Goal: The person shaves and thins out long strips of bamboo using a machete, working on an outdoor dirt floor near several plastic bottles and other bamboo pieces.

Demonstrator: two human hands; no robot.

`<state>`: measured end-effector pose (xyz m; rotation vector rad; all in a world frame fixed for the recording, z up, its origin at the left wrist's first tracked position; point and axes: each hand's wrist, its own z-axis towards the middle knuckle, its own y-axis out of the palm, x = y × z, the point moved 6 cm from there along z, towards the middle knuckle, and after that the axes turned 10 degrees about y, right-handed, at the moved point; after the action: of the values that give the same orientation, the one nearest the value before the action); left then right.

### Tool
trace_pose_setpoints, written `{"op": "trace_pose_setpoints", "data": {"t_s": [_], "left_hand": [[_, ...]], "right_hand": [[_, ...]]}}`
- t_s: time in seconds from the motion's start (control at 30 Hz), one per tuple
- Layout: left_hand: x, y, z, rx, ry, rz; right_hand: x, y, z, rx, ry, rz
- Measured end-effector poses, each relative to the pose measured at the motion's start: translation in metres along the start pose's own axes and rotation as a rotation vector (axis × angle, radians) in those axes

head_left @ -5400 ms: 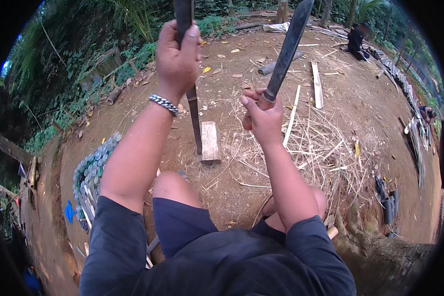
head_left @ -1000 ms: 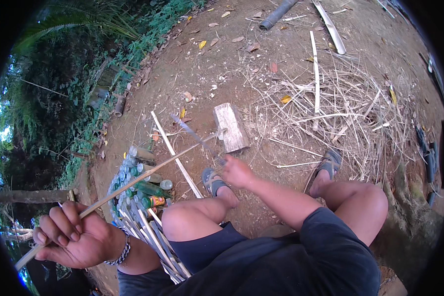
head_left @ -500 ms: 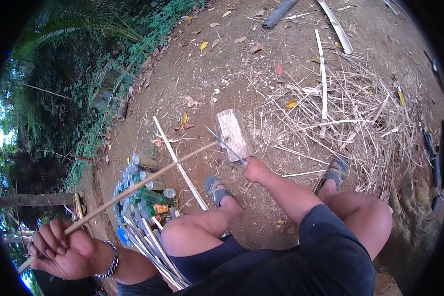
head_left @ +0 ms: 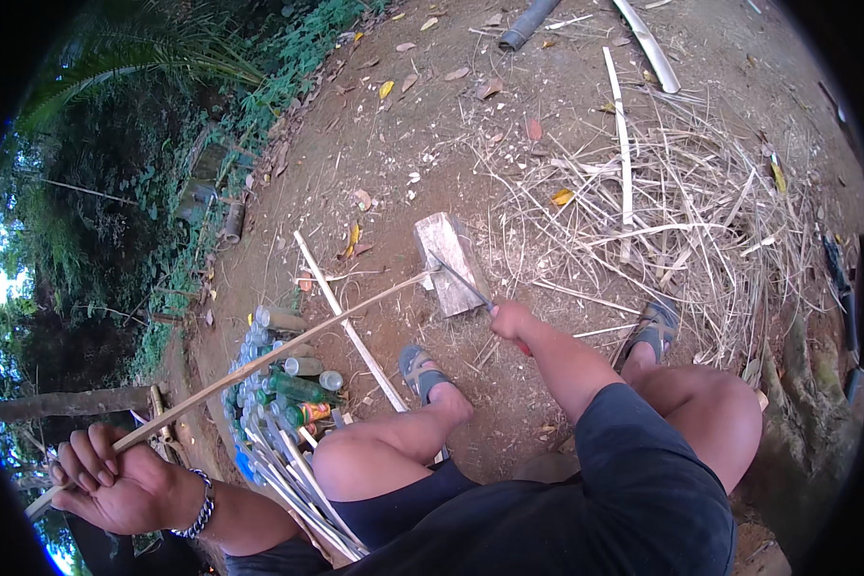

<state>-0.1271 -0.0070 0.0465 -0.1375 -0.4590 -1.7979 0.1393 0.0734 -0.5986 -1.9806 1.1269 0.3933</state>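
On a bare dirt clearing, seen from the head camera, the only view, the person sat low with bent knees either side of the work.

Left hand [head_left: 125, 480]: out at the lower left, fingers curled over a long pale stick [head_left: 259, 366], thumb along its underside; closed round it near its rear end, though how firmly could not be told. The stick slanted up and away above a heap of bottles [head_left: 296, 387], its far end at the near-left edge of a squared wooden block [head_left: 446, 240]. Contact there could not be made out.

Right hand [head_left: 514, 322]: closed in a fist on the handle of a knife [head_left: 464, 284], no gap seen between fingers and palm. The narrow blade pointed up-left over the block, tip close by the stick's end; whether edge met wood was unclear.

Step in hand, by my reading: blade work at the stick's far end, with the block as rest. Next move seemed to call for a steady left hold, the end kept backed by the block, and a short controlled stroke clear of the sandaled left foot [head_left: 422, 374].

Surroundings: a second pale strip [head_left: 370, 355] lay on the soil, passing beneath the held stick in view; a bundle of slats [head_left: 293, 480] beside the left knee [head_left: 355, 470]; a wide tangle of shavings [head_left: 691, 211] off to the right.
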Motion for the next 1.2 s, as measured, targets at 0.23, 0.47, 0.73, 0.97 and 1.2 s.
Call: {"op": "trace_pose_setpoints", "data": {"t_s": [0.23, 0.47, 0.73, 0.97, 1.2], "left_hand": [[-0.018, 0.034, -0.002, -0.192, -0.180, -0.151], [-0.011, 0.006, -0.001, -0.008, -0.057, 0.009], [-0.014, -0.007, -0.018, 0.153, 0.008, 0.111], [0.010, -0.009, -0.036, 0.166, 0.031, 0.170], [0.011, -0.008, -0.051, 0.197, 0.042, 0.110]], "right_hand": [[0.007, 0.015, -0.052, 0.019, 0.131, 0.553], [-0.058, -0.026, -0.138, 0.061, -0.020, 0.520], [-0.112, -0.035, -0.189, 0.173, -0.251, 0.332], [-0.224, -0.050, -0.301, 0.091, -0.710, 0.314], [-0.133, -0.032, -0.182, 0.141, -0.307, 0.243]]}}
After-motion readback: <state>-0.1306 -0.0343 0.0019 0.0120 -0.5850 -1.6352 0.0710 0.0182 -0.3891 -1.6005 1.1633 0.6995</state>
